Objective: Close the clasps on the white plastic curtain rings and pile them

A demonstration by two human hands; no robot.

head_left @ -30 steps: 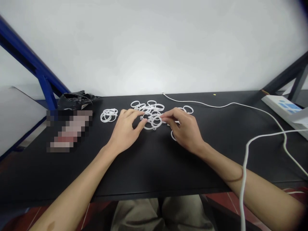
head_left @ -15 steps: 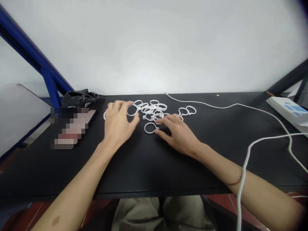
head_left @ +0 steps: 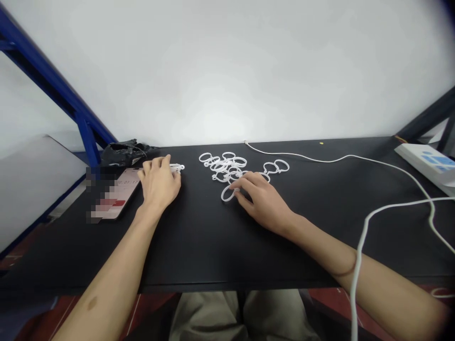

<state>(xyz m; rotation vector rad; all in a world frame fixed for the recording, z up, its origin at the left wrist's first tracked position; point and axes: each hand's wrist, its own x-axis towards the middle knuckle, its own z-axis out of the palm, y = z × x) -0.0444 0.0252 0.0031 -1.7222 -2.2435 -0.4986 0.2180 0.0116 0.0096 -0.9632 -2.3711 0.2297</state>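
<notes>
My right hand point(head_left: 265, 203) pinches a thin white ring point(head_left: 224, 194) by its small tab between thumb and fingers. That ring is tilted at the near side of a loose pile of similar white rings point(head_left: 220, 166). Farther left, my left hand point(head_left: 159, 183) is bent low over a second group of white rings point(head_left: 177, 167). Part of this group shows between its thumb and index finger, where it appears to grip a ring; the other fingertips and the rings under the palm are hidden.
A phone point(head_left: 124, 189), partly pixelated, lies left of my left hand, with a crumpled black bag point(head_left: 122, 152) behind it. A white cable point(head_left: 302, 154) crosses the black table point(head_left: 213, 246); another hangs over my right forearm. A white box point(head_left: 426, 158) stands at right.
My left hand has moved left and down with a white ring, onto the left group. My right hand has closed on the near ring and tilted it up.
</notes>
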